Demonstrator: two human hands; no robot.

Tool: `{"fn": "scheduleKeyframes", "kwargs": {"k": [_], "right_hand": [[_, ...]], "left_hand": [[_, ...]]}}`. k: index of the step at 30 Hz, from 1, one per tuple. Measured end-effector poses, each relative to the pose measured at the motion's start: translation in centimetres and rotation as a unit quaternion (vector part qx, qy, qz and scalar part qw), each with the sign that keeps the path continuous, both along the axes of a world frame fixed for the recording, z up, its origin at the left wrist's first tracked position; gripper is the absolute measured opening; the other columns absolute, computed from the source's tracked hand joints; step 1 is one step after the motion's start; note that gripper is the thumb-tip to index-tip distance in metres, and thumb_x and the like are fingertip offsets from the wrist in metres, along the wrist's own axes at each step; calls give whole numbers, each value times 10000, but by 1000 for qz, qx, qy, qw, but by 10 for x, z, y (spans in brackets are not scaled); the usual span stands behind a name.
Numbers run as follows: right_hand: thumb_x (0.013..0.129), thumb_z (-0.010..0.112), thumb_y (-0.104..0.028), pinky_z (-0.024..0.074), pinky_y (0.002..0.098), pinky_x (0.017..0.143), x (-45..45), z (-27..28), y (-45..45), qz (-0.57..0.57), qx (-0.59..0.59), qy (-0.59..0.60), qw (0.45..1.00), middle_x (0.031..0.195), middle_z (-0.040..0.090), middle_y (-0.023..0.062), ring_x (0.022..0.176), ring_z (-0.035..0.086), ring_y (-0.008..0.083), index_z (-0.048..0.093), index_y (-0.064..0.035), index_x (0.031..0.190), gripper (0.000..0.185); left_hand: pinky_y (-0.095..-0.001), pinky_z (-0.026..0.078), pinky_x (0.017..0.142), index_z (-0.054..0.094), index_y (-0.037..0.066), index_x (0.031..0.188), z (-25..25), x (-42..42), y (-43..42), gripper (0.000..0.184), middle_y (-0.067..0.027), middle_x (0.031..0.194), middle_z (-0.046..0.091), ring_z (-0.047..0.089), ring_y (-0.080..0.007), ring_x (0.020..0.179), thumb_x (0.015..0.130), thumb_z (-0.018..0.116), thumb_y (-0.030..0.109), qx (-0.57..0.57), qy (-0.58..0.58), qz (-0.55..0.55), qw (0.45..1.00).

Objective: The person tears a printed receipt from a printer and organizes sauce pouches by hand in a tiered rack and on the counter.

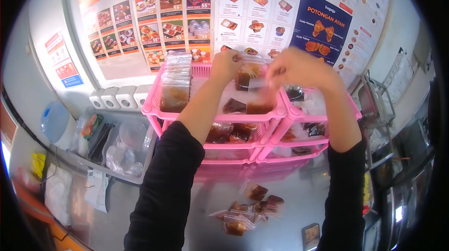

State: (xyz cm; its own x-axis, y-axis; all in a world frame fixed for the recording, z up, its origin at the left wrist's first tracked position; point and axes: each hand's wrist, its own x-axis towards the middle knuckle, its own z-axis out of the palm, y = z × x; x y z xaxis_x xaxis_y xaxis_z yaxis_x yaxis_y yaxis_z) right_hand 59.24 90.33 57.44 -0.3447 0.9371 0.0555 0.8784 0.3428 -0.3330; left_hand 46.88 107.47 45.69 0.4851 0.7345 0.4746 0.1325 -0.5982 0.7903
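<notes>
My left hand (227, 66) is closed in a pinch at the top of a small clear plastic packet of brown sauce (242, 79), over the upper pink basket (213, 116). To its right, my right hand (299, 69) is smeared by motion. A blurred sauce packet (261, 104) hangs just below its fingertips and appears held by them. Inside the basket, a tight row of upright sauce packets (176, 87) fills the left side, and a dark packet (235, 106) lies on the basket floor. Several loose sauce packets (237, 225) are piled on the metal counter (206, 199).
Another pink basket (322, 116) with packets stands at the right, with more tiers underneath. A grey bin (135, 176) holding plastic lids sits left. A phone (310, 236) lies near the counter's front. Menu posters (173, 22) cover the wall behind.
</notes>
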Motion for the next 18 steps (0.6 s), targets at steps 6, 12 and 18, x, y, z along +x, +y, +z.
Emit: {"fn": "scheduleKeyframes", "kwargs": {"k": [6, 12, 18], "right_hand": [[683, 658, -78, 475, 264, 577, 11, -19, 42, -36, 49, 20, 998, 649, 647, 86, 601, 613, 128, 657, 24, 761, 128], [646, 676, -85, 478, 297, 588, 24, -55, 81, -84, 149, -22, 985, 666, 642, 118, 607, 621, 184, 663, 3, 759, 143], [630, 653, -68, 511, 356, 657, 26, -62, 94, -131, 180, -82, 971, 728, 656, 113, 696, 641, 278, 685, -85, 726, 103]], "left_hand": [[-288, 500, 603, 660, 5, 864, 4, -5, -8, 180, -90, 706, 650, 634, -156, 619, 721, 685, 111, 64, 13, 37, 997], [-288, 491, 592, 668, 5, 858, -12, 5, 16, 209, -98, 713, 659, 638, -169, 625, 711, 692, 151, 38, -21, 11, 999], [-289, 496, 596, 653, -2, 833, 16, -4, -12, 248, -110, 710, 659, 641, -167, 637, 702, 694, 204, -27, 33, 82, 996]]}}
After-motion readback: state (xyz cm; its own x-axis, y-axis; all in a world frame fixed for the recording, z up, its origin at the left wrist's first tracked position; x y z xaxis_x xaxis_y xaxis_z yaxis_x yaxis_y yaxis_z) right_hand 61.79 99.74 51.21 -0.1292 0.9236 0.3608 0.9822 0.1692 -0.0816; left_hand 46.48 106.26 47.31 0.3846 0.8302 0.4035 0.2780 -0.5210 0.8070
